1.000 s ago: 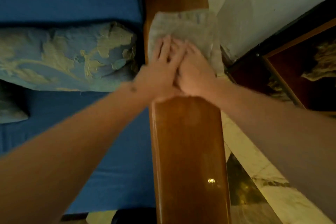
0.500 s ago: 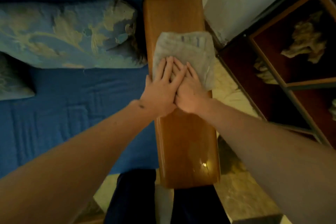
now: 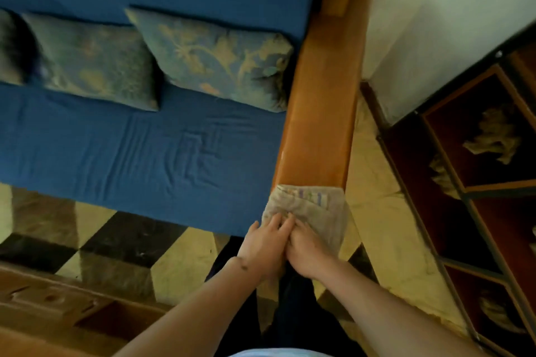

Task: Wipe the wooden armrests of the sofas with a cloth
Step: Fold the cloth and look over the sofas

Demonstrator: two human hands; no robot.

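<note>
Both flat hands, left (image 3: pixel 265 246) and right (image 3: pixel 307 251), are pressing the grey folded cloth (image 3: pixel 307 211) over the glossy wooden armrest (image 3: pixel 322 113) end, risking slipping off.

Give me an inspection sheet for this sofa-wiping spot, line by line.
Surface: wooden armrest, glossy, running along the blue sofa seat.
Job's things: grey cloth draped over the armrest's near end.
Clutter: two patterned cushions on the seat.
Hands: left hand and right hand side by side, fingers flat on the cloth.
Cables: nothing seen.
Surroundings: checkered floor, white wall, dark wooden shelf unit to the right.
</note>
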